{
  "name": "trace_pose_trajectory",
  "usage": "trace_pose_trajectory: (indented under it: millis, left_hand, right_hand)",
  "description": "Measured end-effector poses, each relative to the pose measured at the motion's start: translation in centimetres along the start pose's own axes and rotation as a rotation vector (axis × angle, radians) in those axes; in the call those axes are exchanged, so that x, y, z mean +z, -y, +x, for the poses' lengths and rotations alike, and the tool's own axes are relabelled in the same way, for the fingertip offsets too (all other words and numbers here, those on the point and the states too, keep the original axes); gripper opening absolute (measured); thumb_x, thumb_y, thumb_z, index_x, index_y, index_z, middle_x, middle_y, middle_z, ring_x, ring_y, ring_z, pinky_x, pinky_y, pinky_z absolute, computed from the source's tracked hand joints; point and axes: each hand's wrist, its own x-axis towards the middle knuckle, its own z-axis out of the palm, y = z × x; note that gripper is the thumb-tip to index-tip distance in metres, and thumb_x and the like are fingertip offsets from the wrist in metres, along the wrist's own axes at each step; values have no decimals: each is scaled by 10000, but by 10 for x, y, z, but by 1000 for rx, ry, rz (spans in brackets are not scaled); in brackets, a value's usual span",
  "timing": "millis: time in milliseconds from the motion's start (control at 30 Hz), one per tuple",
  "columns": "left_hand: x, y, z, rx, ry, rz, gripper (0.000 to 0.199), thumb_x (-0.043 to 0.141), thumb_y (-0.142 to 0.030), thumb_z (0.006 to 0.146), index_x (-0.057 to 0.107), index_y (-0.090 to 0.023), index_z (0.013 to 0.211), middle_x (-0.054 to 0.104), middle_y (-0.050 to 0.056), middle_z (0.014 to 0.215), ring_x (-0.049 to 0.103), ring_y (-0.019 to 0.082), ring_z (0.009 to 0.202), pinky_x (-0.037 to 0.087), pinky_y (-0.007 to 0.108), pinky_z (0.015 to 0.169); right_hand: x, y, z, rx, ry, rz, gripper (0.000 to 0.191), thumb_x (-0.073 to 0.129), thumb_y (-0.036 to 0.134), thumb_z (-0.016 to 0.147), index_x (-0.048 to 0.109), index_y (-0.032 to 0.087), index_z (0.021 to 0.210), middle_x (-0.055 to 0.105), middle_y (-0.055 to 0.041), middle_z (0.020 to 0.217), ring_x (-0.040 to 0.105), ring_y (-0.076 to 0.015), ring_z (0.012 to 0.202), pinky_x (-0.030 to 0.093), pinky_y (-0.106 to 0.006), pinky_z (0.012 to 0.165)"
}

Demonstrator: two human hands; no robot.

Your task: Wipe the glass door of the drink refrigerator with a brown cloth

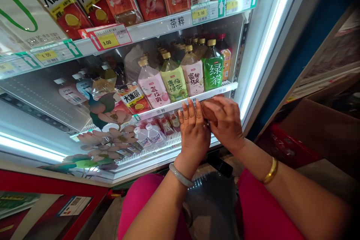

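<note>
My left hand (194,133) is held up in front of the drinks cooler, back toward me, with its fingers stretched out and its thumb hidden. My right hand (226,122) meets it at the thumb side, fingers bent over a brownish rounded patch that I cannot make out. Both hands are just before the shelf edge (182,102). Behind them stand a green tea bottle (213,69), a pale pink bottle (193,75), a yellow-green bottle (173,80) and a pink lychee bottle (153,87), all with gold caps.
Large tea cartons (64,3) fill the upper shelf, above price tags (108,41). Small clear bottles (149,135) stand on the bottom rack. Flower decals (108,140) cover part of the glass at left. A cardboard box (317,127) lies at right, and a dark grey surface (210,195) is between my knees.
</note>
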Motion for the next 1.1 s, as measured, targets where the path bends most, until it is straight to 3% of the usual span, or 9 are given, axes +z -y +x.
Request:
trace_pose_trajectory:
  millis: [100, 233, 333, 467, 600, 700, 800, 933, 1100]
  left_hand:
    - [1, 3, -1, 12, -3, 8, 961, 531, -57, 946, -62, -164, 1695, 45, 171, 1770, -16, 313, 1644, 126, 601, 1337]
    - [2, 2, 0, -1, 34, 9, 1010, 551, -68, 914, -84, -165, 1693, 9, 165, 1764, -40, 323, 1636, 125, 604, 1335]
    - [4, 0, 1, -17, 28, -1, 1009, 561, -93, 925, -91, -164, 1692, -13, 176, 1762, -48, 335, 1636, 141, 625, 1329]
    - [3, 1, -2, -24, -35, -2, 945, 510, -99, 991, -129, -171, 1684, 4, 191, 1763, -13, 317, 1643, 153, 620, 1335]
    - [-6, 8, -5, -18, 1, -7, 953, 531, -115, 983, -106, -167, 1688, 3, 189, 1768, -4, 338, 1644, 147, 621, 1333]
    - [-15, 9, -6, -19, 36, -6, 997, 561, -99, 941, -89, -171, 1693, -41, 171, 1771, -25, 359, 1640, 141, 623, 1330]
    - [-20, 9, -4, -48, 40, -6, 1005, 556, -96, 938, -102, -188, 1693, -91, 154, 1768, -33, 365, 1641, 142, 634, 1328]
    - [-22, 15, -4, -103, -5, 8, 977, 523, -106, 972, -141, -187, 1684, -56, 170, 1771, -47, 338, 1645, 117, 646, 1329]
    - [-33, 36, -12, -50, 20, 91, 996, 544, -77, 939, -104, -170, 1690, 5, 187, 1770, -18, 328, 1647, 118, 629, 1330]
  right_hand:
    - [-5, -12, -7, -152, 113, 25, 553, 643, 43, 843, 594, 309, 1326, 620, -74, 1369, 564, -309, 1297, 514, -538, 1095]
    - [-10, -30, 4, 18, -41, 48, 627, 669, 46, 803, 578, 321, 1359, 594, -79, 1352, 583, -306, 1271, 523, -539, 1089]
    - [-3, -13, 15, 70, -133, 38, 602, 689, 83, 824, 579, 314, 1369, 582, -102, 1352, 568, -322, 1277, 499, -557, 1118]
    - [7, 12, 10, -7, -45, 62, 535, 671, 124, 884, 578, 327, 1370, 583, -102, 1382, 534, -320, 1323, 486, -554, 1139]
    - [1, -2, 1, -101, 89, 92, 549, 662, 71, 856, 595, 327, 1337, 616, -80, 1360, 553, -295, 1304, 499, -525, 1129]
    - [-4, -12, 8, -52, 31, 70, 580, 691, 62, 813, 603, 315, 1328, 603, -89, 1361, 578, -307, 1277, 508, -524, 1115]
    - [2, 3, 17, 33, -93, 55, 552, 705, 115, 839, 596, 307, 1346, 583, -108, 1371, 573, -325, 1281, 495, -547, 1123]
    - [11, 30, 14, -55, 11, 102, 517, 676, 118, 882, 588, 320, 1349, 612, -91, 1380, 559, -320, 1308, 482, -561, 1141]
    - [3, 11, 9, -107, 73, 158, 591, 681, 66, 845, 583, 332, 1364, 619, -77, 1367, 592, -310, 1289, 513, -550, 1123]
